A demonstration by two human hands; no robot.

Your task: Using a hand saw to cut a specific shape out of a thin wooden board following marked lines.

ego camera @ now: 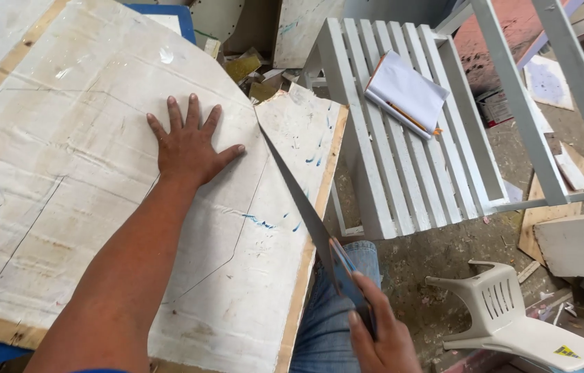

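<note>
Board: a big flat board [98, 207] covered in pale paper fills the left of the frame; thin lines are drawn on it
Left hand: the left hand [188, 148] is laid flat on the board near the middle, fingers spread wide; nothing is held
Saw: a hand saw [299, 200] is set in a cut at the board's upper right edge
Right hand: the right hand [378, 331], bottom middle, is closed around the saw handle
Bench: a white slatted bench [388, 166] is seen upper right; a notepad [408, 93] is lying on it
Chair: a white plastic chair [513, 318] is tipped over at the lower right
</note>
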